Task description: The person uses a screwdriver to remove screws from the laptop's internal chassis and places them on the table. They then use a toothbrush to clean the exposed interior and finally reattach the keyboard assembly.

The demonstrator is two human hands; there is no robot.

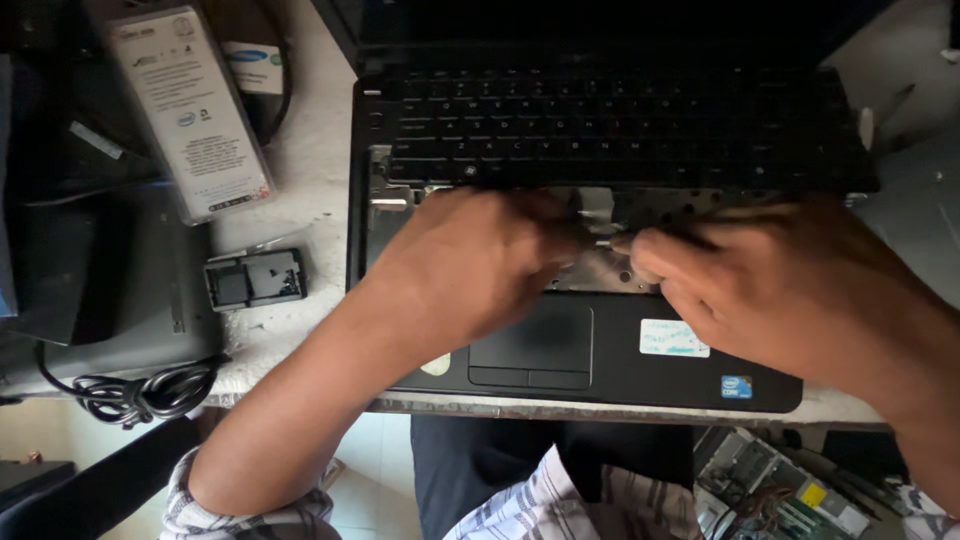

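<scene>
A black laptop (640, 365) lies open on a pale table, its keyboard (600, 125) lifted so bare metal chassis (590, 268) shows beneath the lower edge. My left hand (470, 265) rests over the palm rest, fingers curled toward the exposed metal. My right hand (770, 280) reaches in from the right, its fingertips pinched together at a small silver part (603, 240), perhaps a ribbon connector, between both hands. Motion blur hides what exactly the fingers grip. The touchpad (535, 345) sits just below my left hand.
A long grey battery pack (190, 110) with a label lies at the upper left. A small black boxy part (255, 278) sits left of the laptop. A coiled black cable (140, 392) hangs at the table's front-left edge. Circuit boards (770, 490) lie below right.
</scene>
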